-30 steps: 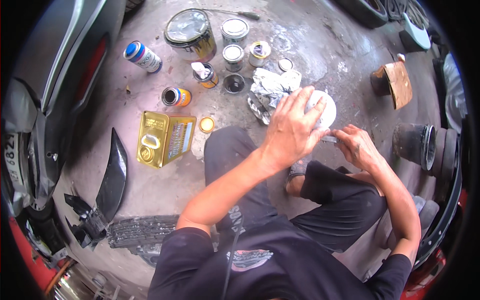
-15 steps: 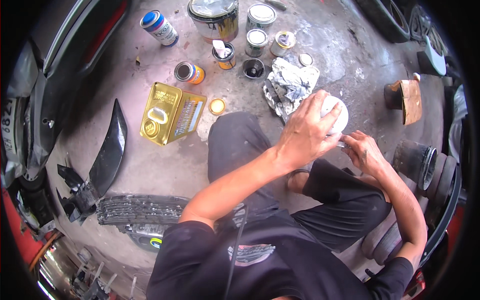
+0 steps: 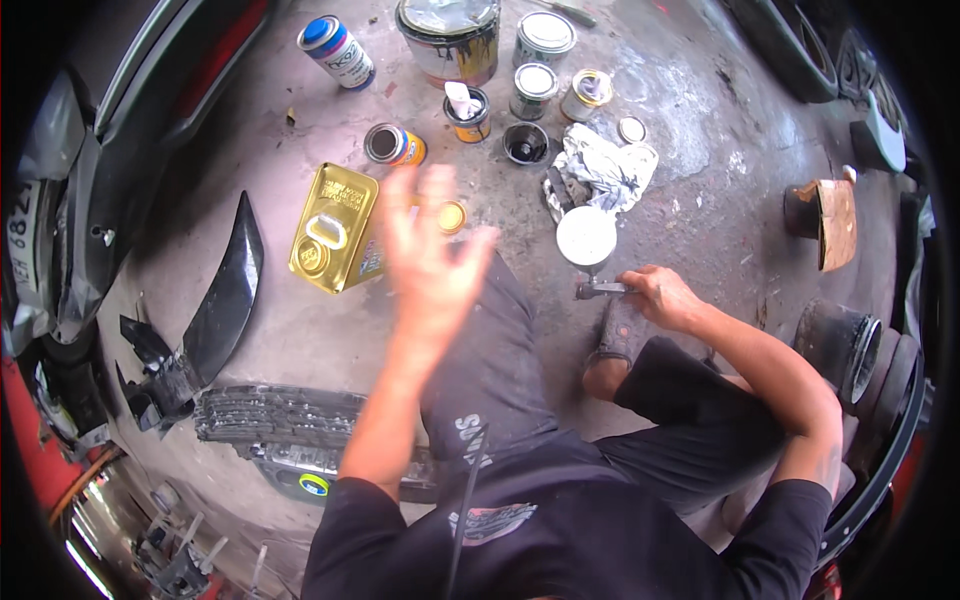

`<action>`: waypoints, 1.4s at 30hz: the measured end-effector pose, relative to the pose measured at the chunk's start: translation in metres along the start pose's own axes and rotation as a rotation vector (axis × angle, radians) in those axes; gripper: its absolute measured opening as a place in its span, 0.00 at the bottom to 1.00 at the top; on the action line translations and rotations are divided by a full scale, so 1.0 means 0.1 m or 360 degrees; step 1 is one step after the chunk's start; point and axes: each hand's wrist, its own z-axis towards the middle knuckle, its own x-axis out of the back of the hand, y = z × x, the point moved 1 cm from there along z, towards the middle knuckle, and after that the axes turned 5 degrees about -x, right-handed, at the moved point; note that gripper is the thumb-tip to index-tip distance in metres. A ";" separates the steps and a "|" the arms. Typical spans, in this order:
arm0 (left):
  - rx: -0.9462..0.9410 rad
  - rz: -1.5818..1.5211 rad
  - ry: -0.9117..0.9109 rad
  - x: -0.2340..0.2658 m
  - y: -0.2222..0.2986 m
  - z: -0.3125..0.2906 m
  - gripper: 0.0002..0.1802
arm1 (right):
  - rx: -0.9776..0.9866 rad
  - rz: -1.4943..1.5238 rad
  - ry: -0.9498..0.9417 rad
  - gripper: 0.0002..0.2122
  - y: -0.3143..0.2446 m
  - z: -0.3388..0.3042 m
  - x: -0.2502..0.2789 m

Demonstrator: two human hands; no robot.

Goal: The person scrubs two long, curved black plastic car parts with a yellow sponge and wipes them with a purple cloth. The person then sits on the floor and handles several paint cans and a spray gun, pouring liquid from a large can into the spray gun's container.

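Note:
My right hand (image 3: 662,298) is closed around the metal body of a spray gun (image 3: 600,289), above my foot. On top of the gun sits a cup with a round white lid (image 3: 586,237). My left hand (image 3: 435,245) is blurred by motion, its fingers spread and nothing in it. It is nearest to a gold rectangular tin (image 3: 338,220) and a small round gold cap (image 3: 452,217). A crumpled white rag (image 3: 604,165) with dark stains lies just beyond the spray gun.
Beyond stand an open orange can (image 3: 394,146), a black cup (image 3: 526,144), a blue-capped can (image 3: 337,53), a large paint-streaked bucket (image 3: 450,45) and several small cans. A black curved panel (image 3: 228,275) lies left; a dark bucket (image 3: 838,345) and a cardboard-covered container (image 3: 828,222) are right.
My left hand has let go of the lidded cup and swung left toward the gold tin, fingers spreading. The spray gun in my right hand has shifted left and a little nearer.

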 end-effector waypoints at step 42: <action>0.0492 0.0963 0.0086 1.45 -2.25 -0.66 0.61 | 0.0347 -0.0289 0.0940 0.20 -1.39 2.72 1.07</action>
